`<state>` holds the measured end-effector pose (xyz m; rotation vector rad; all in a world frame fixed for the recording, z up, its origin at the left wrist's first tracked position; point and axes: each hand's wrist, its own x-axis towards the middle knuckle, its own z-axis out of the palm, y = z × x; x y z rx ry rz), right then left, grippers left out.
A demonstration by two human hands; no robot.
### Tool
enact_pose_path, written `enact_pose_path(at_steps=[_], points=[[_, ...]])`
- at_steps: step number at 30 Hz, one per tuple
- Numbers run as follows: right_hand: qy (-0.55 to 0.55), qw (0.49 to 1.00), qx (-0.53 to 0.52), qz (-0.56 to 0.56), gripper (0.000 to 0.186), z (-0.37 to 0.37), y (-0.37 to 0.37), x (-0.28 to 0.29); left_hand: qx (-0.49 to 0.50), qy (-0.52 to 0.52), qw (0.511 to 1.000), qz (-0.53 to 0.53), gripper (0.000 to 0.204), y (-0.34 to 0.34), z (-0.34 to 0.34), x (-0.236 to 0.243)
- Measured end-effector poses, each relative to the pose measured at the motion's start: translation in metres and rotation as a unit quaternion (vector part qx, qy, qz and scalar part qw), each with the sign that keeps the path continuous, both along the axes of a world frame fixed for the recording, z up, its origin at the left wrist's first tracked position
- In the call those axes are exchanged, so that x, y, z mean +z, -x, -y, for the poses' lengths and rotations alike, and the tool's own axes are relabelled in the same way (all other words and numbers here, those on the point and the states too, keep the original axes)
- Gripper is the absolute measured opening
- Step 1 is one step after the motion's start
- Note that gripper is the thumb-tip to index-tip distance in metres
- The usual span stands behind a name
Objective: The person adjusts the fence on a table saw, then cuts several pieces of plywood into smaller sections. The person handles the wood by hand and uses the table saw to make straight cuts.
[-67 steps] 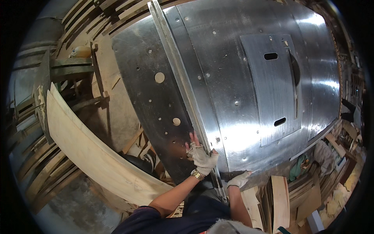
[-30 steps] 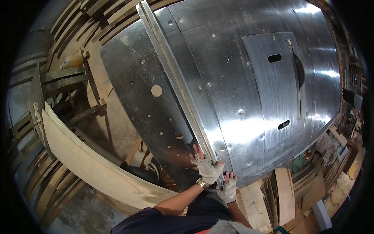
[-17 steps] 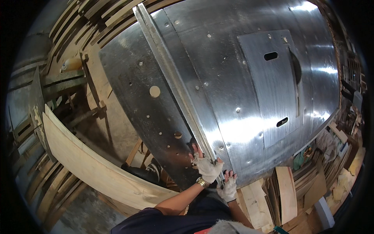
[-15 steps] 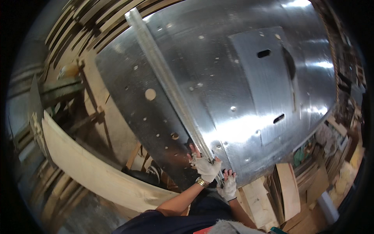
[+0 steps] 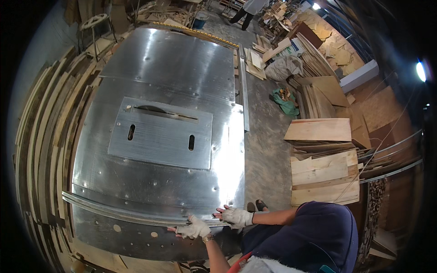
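A long metal rail [image 5: 132, 215] lies across the near part of a saw table [image 5: 159, 184] topped with sheet metal. My left hand [image 5: 193, 227], in a pale fingerless glove with a wristwatch below it, rests at the rail's near side. Its fingers are stretched leftward and the thumb reaches up over the rail. Close by, my right hand [image 5: 236, 217], gloved alike, lies with spread fingers on the rail's right end and the sheet metal. Farther out, a saw blade [image 5: 152, 109] shows in the slot of an inset plate [image 5: 164, 141] with two oval holes.
Long boards [image 5: 50, 141] are stacked along the table's left side. On the right stand plywood pieces [image 5: 323, 170], a green bag [image 5: 287, 102] and a pale sack [image 5: 284, 68]. A person [image 5: 250, 9] stands at the back on the concrete floor [image 5: 268, 145].
My view has swung round to the right, so the rail now runs crosswise instead of away from me. Both hands stay near its end; the right one now lies flatter, fingers pointing left.
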<state>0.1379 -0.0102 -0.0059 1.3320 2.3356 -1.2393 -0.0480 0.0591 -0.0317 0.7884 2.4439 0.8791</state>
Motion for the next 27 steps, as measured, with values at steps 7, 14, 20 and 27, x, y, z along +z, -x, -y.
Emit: enact_pose_path(at_steps=[7,14,20,27], points=[[-0.058,0.998,-0.009,-0.023,0.094,0.013,-0.012,0.026,-0.007,-0.017,1.0,0.015,0.092,-0.01,0.005,0.033],[-0.115,0.993,0.0,-0.036,0.091,0.03,-0.031,0.035,0.005,0.065,0.997,0.031,0.087,-0.03,0.02,0.063],[-0.121,0.992,0.006,-0.032,0.092,0.039,-0.041,0.044,-0.006,0.044,0.996,-0.079,0.097,-0.039,0.024,0.062],[-0.135,0.99,-0.016,-0.04,0.089,0.047,-0.056,0.062,-0.004,0.063,0.998,0.001,0.095,-0.053,0.036,0.074]])
